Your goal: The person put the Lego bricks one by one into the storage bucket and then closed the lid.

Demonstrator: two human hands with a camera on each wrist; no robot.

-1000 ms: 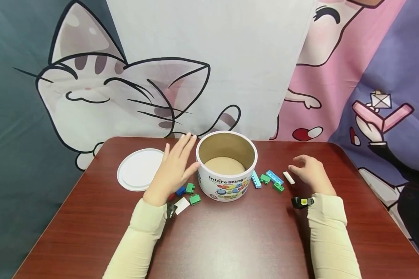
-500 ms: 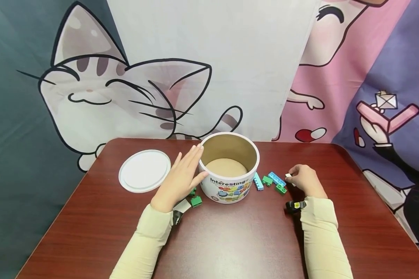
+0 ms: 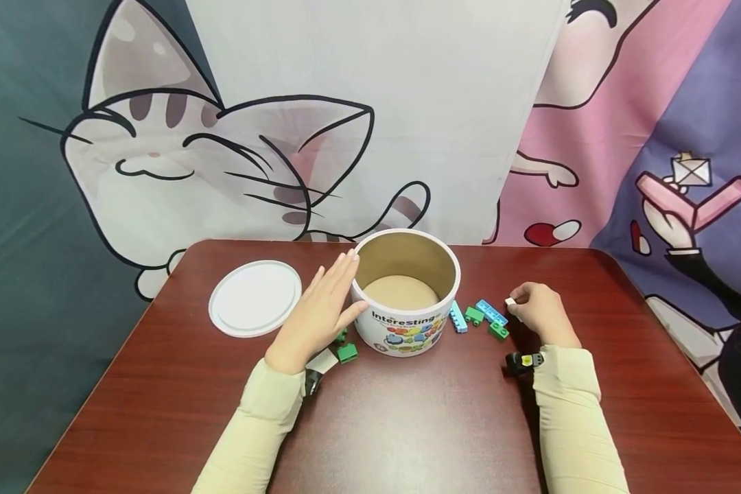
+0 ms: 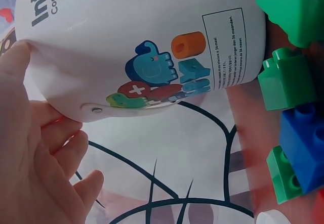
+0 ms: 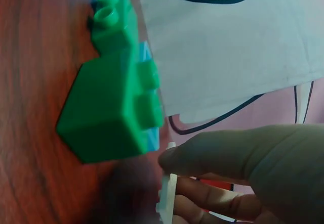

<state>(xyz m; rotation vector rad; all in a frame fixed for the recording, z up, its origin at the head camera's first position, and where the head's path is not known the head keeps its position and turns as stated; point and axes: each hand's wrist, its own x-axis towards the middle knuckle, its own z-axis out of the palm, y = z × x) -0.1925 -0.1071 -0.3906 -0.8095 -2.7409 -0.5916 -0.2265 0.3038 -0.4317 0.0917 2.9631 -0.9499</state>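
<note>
A white printed bucket (image 3: pixel 407 333) stands upright on the table with its top uncovered. My left hand (image 3: pixel 318 312) has its fingers extended against the bucket's left side, fingertips right at the rim. In the left wrist view the thumb and fingers lie along the bucket wall (image 4: pixel 91 42). To the right, my right hand (image 3: pixel 542 314) pinches a white toy brick (image 3: pixel 510 302) between thumb and fingers. The right wrist view shows that narrow, studded white brick (image 5: pixel 168 196) beside a green brick (image 5: pixel 96 113). Light blue bricks (image 3: pixel 491 313) and green bricks (image 3: pixel 499 331) lie between bucket and hand.
A round white lid (image 3: pixel 254 298) lies at the back left of the table (image 3: pixel 420 425). Near my left wrist are green bricks (image 3: pixel 347 353), a white piece (image 3: pixel 323 361) and a blue brick (image 4: pixel 306 148). A cartoon-printed cloth (image 3: pixel 296 55) hangs behind the table.
My right hand has come down to the white brick, taken it between thumb and fingers and raised it slightly. My left hand has shifted right, up against the bucket.
</note>
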